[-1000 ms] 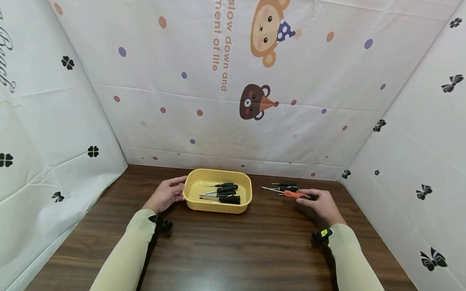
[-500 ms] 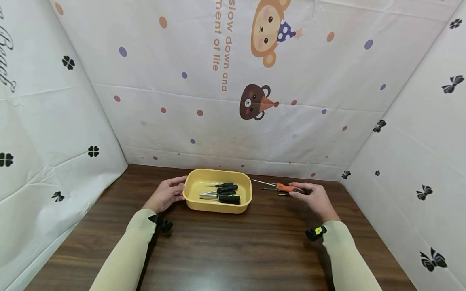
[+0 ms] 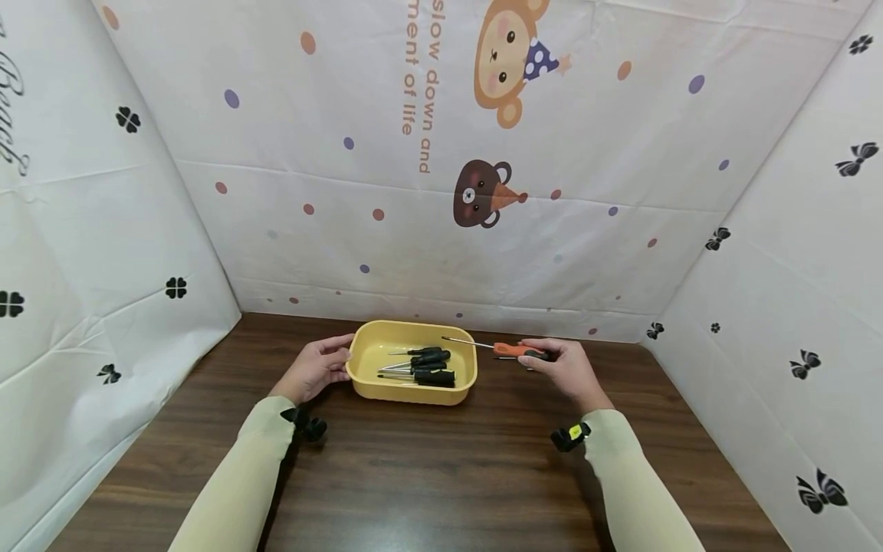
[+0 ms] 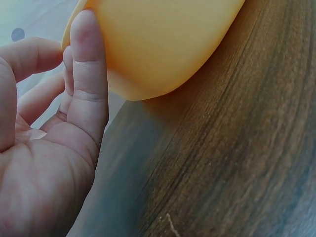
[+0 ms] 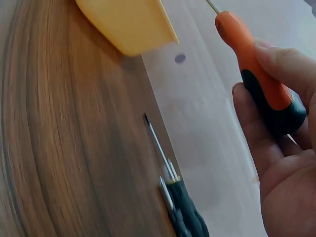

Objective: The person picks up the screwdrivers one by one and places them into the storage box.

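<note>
My right hand (image 3: 562, 368) holds an orange-and-black screwdriver (image 3: 507, 349) by its handle, thumb on one side and fingers on the other. Its shaft points left and overlaps the right end of a yellow plastic tub (image 3: 414, 395) in the head view. Inside that tub lie several black-handled screwdrivers (image 3: 434, 378). At the tub's left end, my left hand (image 3: 316, 369) has its fingertips on the rim and outer wall, as the left wrist view (image 4: 89, 44) also shows. Below the right hand, black-handled screwdrivers (image 5: 190, 210) lie on the table, mostly hidden in the head view.
The dark wooden table (image 3: 428, 475) extends toward me in front of the tub. Printed white cloth (image 3: 310, 245) rises at the back, close behind the tub, with more cloth along the left and right sides.
My right hand has lifted the orange-and-black screwdriver off the table and carried it left to the tub's right rim. The left hand and the tub have stayed put.
</note>
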Available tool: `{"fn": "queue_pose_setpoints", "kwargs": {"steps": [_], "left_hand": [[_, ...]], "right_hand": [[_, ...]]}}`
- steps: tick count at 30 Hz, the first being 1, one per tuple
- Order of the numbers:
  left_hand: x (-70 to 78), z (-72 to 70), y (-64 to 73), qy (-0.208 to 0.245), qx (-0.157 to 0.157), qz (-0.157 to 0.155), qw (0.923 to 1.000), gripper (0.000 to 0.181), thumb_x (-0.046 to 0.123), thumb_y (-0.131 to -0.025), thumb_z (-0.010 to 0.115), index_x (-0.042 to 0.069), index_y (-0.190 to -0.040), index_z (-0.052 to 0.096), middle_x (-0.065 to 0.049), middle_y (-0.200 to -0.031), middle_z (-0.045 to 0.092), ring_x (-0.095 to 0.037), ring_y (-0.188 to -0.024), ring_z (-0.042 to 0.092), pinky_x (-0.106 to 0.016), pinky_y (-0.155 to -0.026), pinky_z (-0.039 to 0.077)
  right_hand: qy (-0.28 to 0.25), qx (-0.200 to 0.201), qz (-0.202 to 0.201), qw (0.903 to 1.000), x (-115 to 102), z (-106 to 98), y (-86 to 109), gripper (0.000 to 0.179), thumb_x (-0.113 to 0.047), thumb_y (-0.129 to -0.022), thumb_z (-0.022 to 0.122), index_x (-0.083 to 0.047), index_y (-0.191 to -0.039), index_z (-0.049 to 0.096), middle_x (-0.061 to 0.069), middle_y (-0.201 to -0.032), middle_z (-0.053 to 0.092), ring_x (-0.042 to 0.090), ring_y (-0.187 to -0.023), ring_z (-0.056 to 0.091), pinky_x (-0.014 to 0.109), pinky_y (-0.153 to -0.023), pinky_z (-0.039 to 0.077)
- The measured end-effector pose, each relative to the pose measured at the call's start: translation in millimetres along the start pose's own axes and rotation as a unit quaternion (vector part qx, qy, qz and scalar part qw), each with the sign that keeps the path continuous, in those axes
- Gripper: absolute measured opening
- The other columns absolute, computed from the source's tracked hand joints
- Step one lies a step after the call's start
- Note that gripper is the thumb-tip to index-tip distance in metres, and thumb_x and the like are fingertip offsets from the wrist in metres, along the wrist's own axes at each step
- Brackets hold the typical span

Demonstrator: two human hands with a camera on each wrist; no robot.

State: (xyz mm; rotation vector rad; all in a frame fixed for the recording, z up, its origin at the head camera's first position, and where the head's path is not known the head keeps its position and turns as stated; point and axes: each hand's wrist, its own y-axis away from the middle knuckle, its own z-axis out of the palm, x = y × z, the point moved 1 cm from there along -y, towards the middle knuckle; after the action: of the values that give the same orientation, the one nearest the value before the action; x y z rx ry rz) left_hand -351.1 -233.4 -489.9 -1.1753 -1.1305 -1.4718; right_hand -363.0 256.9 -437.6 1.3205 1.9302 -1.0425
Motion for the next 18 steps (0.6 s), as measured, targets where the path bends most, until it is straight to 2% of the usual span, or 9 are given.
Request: {"fn": "queue_pose_setpoints", "kwargs": {"steps": [9,13,18], "left_hand": [[-0.7,-0.4,0.1,0.001,-0.003,0.000,1.0000,0.059,0.008,-0.103,0.058,0.003,-0.158,0.038,-0.005,-0.099,0.070,-0.013,-0.072,0.069,-0.027,-0.070,0.063],[-1.0,-1.6,1.1,-0.002,-0.003,0.001,1.0000,0.058,0.008,-0.104,0.057,0.003,-0.158,0.038,-0.005,-0.099,0.070,-0.012,-0.072,0.069,-0.026,-0.071,0.063],[-0.3,-0.4,0.2,-0.004,0.001,0.001,1.0000,0.055,0.008,-0.104,0.056,0.004,-0.157,0.040,-0.006,-0.100,0.068,-0.013,-0.074,0.069,-0.027,-0.072,0.063]], "right_hand": [[-0.023,-0.015,0.016,0.9995,-16,26,-7.3,0.042,-0.039,-0.080,0.088,-0.022,-0.117,0.080,0.005,-0.122,0.074,0.019,-0.083,0.055,0.023,-0.060,0.048],[-0.027,-0.027,0.022,0.9990,-20,39,-11.0,0.039,-0.038,-0.080,0.088,-0.024,-0.116,0.080,0.003,-0.121,0.074,0.019,-0.087,0.057,0.023,-0.063,0.050],[-0.026,-0.036,0.020,0.9988,-26,53,-17.1,0.037,-0.031,-0.082,0.088,-0.020,-0.116,0.080,0.002,-0.120,0.075,0.021,-0.099,0.064,0.025,-0.072,0.057]]}}
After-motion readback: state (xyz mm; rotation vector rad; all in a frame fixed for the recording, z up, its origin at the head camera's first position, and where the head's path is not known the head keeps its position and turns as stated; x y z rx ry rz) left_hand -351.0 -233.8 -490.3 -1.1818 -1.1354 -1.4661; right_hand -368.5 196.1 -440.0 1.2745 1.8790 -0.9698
